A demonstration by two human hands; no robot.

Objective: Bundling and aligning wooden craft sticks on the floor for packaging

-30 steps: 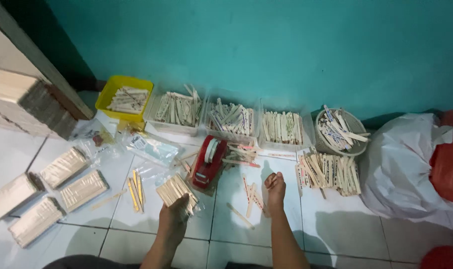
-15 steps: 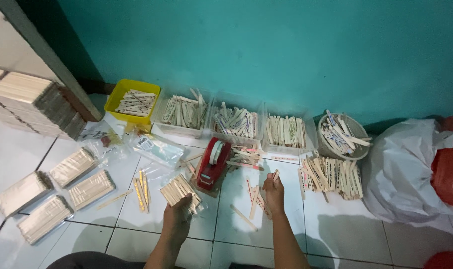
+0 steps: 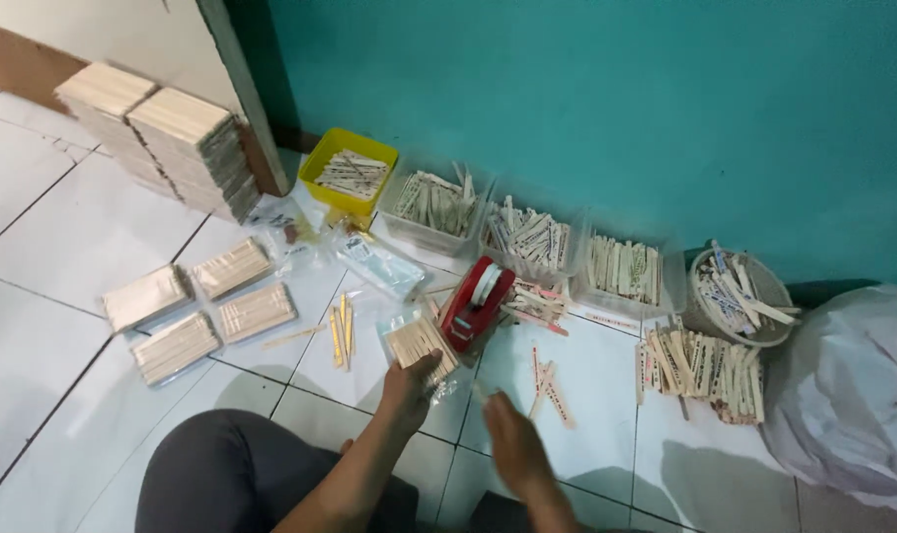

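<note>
While you sit on the white tiled floor, your left hand closes its fingers around a bundle of flat wooden sticks, held just above the tiles near the centre of the view. At about two o'clock from that bundle, almost touching it, stands a red tape dispenser. Your right hand hovers at about four o'clock from the left one; it is blurred, so you cannot tell whether its fingers are spread or curled, and it seems to hold nothing. Just at one o'clock from it lie a few loose sticks on the tile.

At nine o'clock from the bundle lie several yellow sticks, and farther out at nine o'clock sit four wrapped packs of sticks. Along the teal wall at twelve o'clock runs a row of containers filled with sticks: a yellow tub, three clear tubs, then a round white bowl. Below the bowl lies a loose heap of sticks. At three o'clock, at the frame edge, rests a white plastic bag. At ten o'clock, tall stacked blocks of sticks stand against the wall corner.
</note>
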